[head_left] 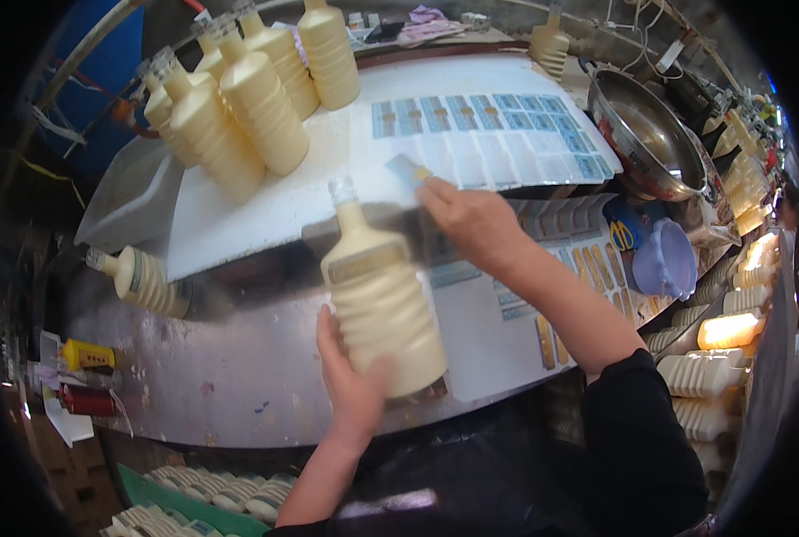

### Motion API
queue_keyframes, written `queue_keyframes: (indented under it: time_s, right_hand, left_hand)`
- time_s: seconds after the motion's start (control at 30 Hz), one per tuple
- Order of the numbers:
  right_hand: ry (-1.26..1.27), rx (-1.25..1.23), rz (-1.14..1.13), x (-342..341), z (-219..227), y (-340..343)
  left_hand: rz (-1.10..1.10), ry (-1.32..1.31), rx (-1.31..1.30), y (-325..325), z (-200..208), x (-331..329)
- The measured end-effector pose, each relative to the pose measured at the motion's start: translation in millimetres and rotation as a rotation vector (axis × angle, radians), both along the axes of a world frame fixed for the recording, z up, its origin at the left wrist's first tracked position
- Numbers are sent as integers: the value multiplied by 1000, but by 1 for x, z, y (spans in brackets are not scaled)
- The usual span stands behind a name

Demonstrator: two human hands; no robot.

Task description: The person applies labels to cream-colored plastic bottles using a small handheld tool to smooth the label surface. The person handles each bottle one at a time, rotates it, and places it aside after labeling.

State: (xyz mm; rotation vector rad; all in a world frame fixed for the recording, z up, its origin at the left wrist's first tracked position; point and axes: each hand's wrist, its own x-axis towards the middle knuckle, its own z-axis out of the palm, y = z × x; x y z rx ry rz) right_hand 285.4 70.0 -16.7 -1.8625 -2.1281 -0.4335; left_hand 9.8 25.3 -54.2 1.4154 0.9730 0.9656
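My left hand [353, 380] is closed around the lower part of a cream-coloured ribbed bottle [386, 309]. The bottle stands tilted slightly, its clear-rimmed neck pointing away from me, and a gold-grey band label sits across its shoulder. Past the neck, my right hand [473, 224] pinches a small pale blue label [403, 168] between thumb and fingers, apart from the bottle. Rows of blue labels [471, 116] lie on the raised white board [328, 192] just beyond that hand. Beneath my right forearm spreads a white sheet with gold strip labels [596, 268].
Several cream bottles [265, 112] stand at the board's left end; another bottle [149, 285] lies below them. At right are a metal basin [650, 134], a purple bucket [666, 259] and stacked bottles [704, 371]. A yellow container [88, 355] and a red spool [88, 400] sit far left.
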Motion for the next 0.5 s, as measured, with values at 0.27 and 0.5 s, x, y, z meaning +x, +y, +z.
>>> queue_keyframes:
  time_s: [0.27,0.5]
  right_hand:
    - [606,-44,189,-27,46,-64]
    - [45,17,618,-85,29,-120]
  left_hand:
    - [59,82,78,-31,-18,-21]
    - [-120,-91,61,-28,-14,-41]
